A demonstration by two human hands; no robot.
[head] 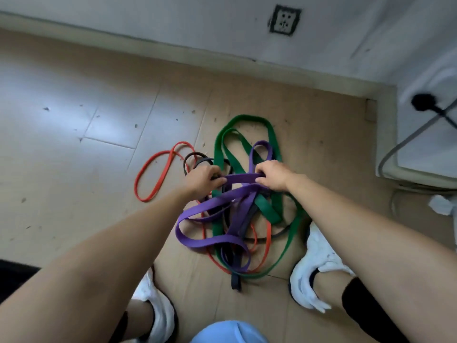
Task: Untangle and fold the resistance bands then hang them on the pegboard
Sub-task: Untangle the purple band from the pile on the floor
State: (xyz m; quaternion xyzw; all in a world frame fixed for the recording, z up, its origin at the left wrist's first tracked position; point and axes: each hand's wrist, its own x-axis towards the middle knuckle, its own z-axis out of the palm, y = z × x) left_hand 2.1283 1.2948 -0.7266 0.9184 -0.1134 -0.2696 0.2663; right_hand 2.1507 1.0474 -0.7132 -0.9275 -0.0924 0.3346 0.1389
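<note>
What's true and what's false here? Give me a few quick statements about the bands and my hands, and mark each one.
1. Both the left hand and the right hand hold the purple band. True.
2. The red band hangs on a pegboard. False: it lies on the floor, and no pegboard is in view.
3. The green band is tangled with the other bands. True.
4. The bands are heaped on a table. False: they lie on the floor, between the person's feet.
5. A wall socket sits on the wall beyond the bands. True.
</note>
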